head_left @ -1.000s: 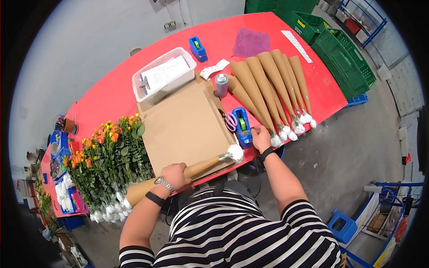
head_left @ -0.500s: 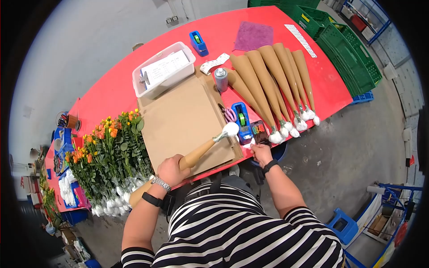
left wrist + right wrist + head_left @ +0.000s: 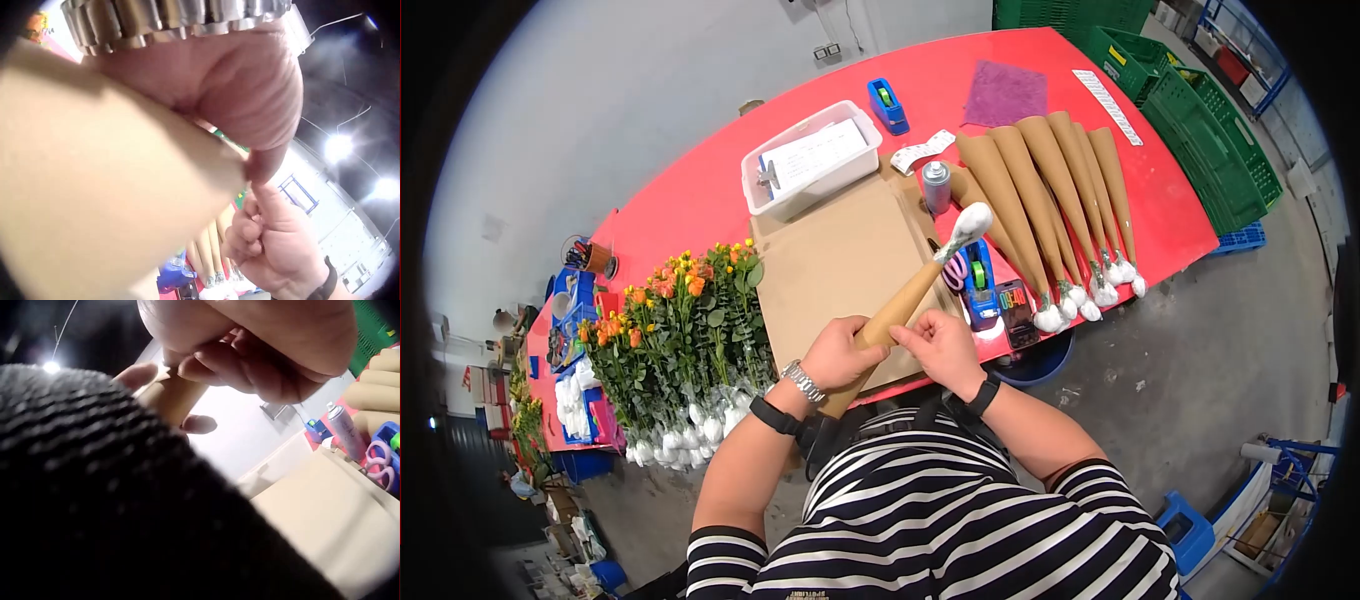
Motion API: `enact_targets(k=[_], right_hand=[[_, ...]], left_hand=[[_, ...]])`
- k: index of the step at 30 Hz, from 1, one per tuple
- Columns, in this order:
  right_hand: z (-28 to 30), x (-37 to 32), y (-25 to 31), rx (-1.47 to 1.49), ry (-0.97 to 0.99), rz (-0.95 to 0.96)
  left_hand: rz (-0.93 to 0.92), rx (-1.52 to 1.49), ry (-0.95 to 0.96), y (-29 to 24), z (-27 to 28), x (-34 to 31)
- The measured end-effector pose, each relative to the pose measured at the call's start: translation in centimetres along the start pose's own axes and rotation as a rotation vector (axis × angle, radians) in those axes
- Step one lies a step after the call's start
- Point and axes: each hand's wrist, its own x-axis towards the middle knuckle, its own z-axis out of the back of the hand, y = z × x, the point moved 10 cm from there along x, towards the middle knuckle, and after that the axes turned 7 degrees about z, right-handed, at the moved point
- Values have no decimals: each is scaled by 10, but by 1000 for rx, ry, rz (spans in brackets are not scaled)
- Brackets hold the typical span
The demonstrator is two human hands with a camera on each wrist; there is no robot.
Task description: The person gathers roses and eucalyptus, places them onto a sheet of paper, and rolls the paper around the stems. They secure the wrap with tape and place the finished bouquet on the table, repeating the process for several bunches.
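Observation:
In the head view a brown paper cone (image 3: 900, 305) is held slantwise over the sheets, its narrow end up toward the right. Green stems and a white-wrapped tip (image 3: 972, 222) stick out of that end. My left hand (image 3: 840, 352) grips the cone around its middle. Close beside it, my right hand (image 3: 945, 350) has its thumb and fingertips at the paper's edge, the other fingers curled. The left wrist view shows the cone (image 3: 106, 181) large, with the right hand (image 3: 275, 244) meeting the left thumb. Whether tape sits between the right fingertips, I cannot tell.
Flat brown paper sheets (image 3: 840, 270) lie under the hands. Rightward are pink-handled scissors (image 3: 956, 270), a blue tape dispenser (image 3: 980, 285), a black device with lit digits (image 3: 1017, 312), a spray can (image 3: 937, 187) and several finished cones (image 3: 1055, 180). Orange flowers (image 3: 700, 300) lie left; a white bin (image 3: 810, 165) stands behind.
My right hand has left the tape dispenser and come leftward to the cone. My left hand has raised and turned the cone, its white tip now higher.

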Motion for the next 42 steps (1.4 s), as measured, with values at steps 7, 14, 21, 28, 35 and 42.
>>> enact_targets(k=[7, 14, 21, 28, 35, 42], right_hand=[[11, -8, 70, 37, -20, 689], [41, -25, 47, -498, 74, 670], [83, -74, 68, -666, -40, 660], [134, -67, -84, -575, 22, 1], [304, 24, -179, -719, -406, -106], [351, 96, -313, -974, -192, -456]], left_hand=[[346, -772, 674, 16, -58, -11], [359, -789, 773, 7, -78, -5], [-132, 962, 219, -70, -79, 16], [-834, 543, -407, -176, -49, -31], [-294, 450, -321, -23, -17, -30], [365, 295, -362, 177, -16, -134]])
